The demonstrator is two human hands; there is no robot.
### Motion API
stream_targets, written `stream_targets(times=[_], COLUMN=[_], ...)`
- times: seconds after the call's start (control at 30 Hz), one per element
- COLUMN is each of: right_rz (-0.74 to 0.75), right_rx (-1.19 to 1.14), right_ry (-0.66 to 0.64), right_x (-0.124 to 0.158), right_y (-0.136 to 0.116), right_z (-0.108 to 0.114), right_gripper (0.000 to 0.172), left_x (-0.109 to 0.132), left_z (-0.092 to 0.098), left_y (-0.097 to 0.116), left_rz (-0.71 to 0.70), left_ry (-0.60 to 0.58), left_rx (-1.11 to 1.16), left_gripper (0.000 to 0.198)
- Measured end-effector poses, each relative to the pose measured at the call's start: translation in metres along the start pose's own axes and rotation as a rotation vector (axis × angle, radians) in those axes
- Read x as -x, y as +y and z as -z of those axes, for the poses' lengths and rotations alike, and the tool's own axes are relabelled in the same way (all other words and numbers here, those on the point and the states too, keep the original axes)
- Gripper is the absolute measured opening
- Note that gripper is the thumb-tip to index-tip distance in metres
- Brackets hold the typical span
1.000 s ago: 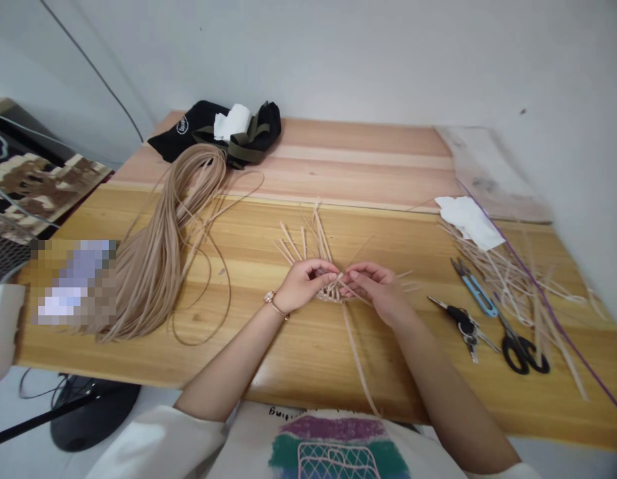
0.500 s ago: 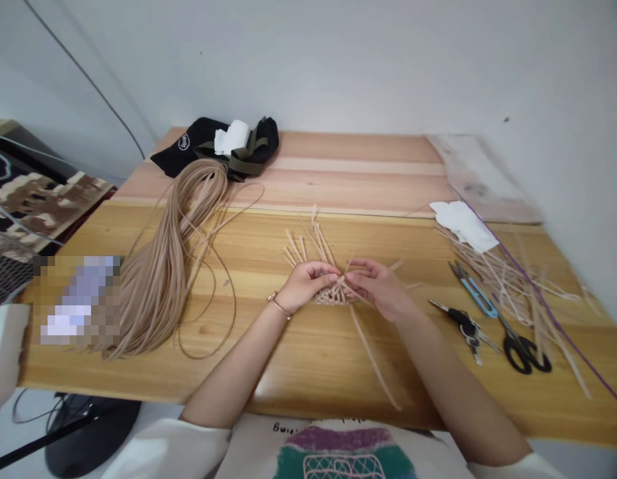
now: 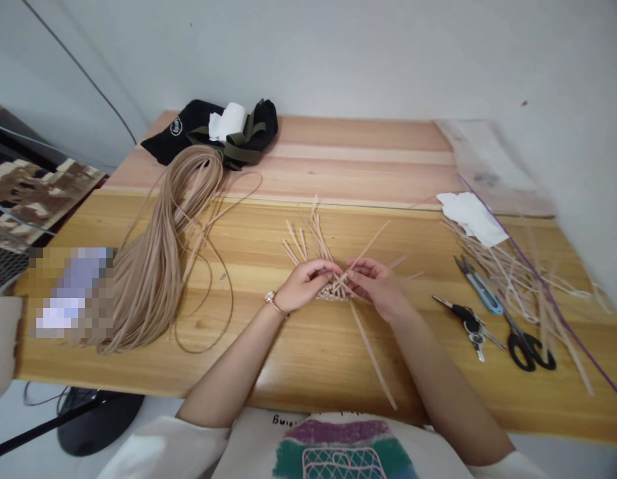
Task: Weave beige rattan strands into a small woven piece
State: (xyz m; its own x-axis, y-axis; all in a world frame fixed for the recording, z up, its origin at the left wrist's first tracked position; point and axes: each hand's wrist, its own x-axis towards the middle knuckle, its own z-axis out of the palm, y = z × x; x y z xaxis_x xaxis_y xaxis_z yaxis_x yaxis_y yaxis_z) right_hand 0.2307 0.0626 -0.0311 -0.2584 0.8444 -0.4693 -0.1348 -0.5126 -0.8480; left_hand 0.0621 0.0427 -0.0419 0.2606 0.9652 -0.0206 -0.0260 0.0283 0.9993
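Observation:
A small woven piece of beige flat strands (image 3: 333, 289) lies between my hands at the middle of the table, with loose strand ends fanning out on its far side and right. My left hand (image 3: 308, 283) pinches its left upper edge between thumb and fingers. At its right edge, my right hand (image 3: 378, 285) has thumb and fingers closed on a strand (image 3: 371, 245) that sticks up and to the right. One long strand (image 3: 373, 356) trails from the piece toward the near table edge. The exact grip of the fingertips is partly hidden.
A big beige strand bundle (image 3: 158, 266) lies left, near a black bag (image 3: 188, 130) with a paper roll. On the right are blue thread snips (image 3: 480, 286), black-handled scissors (image 3: 530, 349), keys (image 3: 472, 329), white tissue (image 3: 472, 216) and cut strands (image 3: 518, 279). A blurred phone-like object (image 3: 76, 289) lies far left.
A strand at my right fingers now stands out long, up and to the right, across the piece. Both hands stay nearly in place; the view has shifted slightly.

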Motion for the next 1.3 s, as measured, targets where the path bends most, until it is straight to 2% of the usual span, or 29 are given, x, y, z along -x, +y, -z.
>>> stream_targets(times=[0.07,0.2,0.43,0.63,0.73,0.87,0.93,1.0,1.13,1.3], right_rz=[0.02,0.046,0.06,0.061,0.067,0.055,0.066,0.092,0.112,0.098], right_rx=[0.019,0.049,0.069,0.09,0.068,0.008,0.008,0.02,0.009,0.04], right_ry=[-0.023,-0.073,-0.081,-0.066,-0.058,-0.043,-0.035,-0.037,-0.059,-0.066], right_x=[-0.001,0.001,0.005,0.004,0.006,0.007,0.007,0.006,0.007,0.008], right_y=[0.002,0.001,-0.004,-0.003,-0.005,-0.006,-0.005,-0.004,-0.005,-0.008], right_z=[0.003,0.004,0.0,0.0,-0.001,-0.003,-0.003,-0.003,-0.003,-0.003], right_gripper=[0.032,0.034,0.032,0.034,0.034,0.036,0.034,0.033,0.035,0.034], left_x=[0.0,-0.001,-0.004,-0.011,-0.011,-0.005,-0.002,0.001,0.001,0.0], left_z=[0.0,-0.004,-0.011,-0.002,0.004,0.003,-0.001,-0.006,-0.018,-0.022], left_y=[-0.003,-0.007,-0.003,-0.001,0.0,0.001,0.002,0.003,0.006,0.007], left_rz=[-0.012,-0.008,0.012,0.158,0.186,0.103,0.043,-0.002,-0.061,-0.041], left_ry=[0.003,0.108,0.245,0.306,0.276,0.184,0.094,0.058,0.168,0.2], left_rx=[-0.026,-0.044,0.093,0.393,0.461,0.378,0.254,0.081,-0.172,-0.092], left_gripper=[0.015,0.024,0.047,0.059,0.053,0.027,0.027,0.029,0.025,0.029])
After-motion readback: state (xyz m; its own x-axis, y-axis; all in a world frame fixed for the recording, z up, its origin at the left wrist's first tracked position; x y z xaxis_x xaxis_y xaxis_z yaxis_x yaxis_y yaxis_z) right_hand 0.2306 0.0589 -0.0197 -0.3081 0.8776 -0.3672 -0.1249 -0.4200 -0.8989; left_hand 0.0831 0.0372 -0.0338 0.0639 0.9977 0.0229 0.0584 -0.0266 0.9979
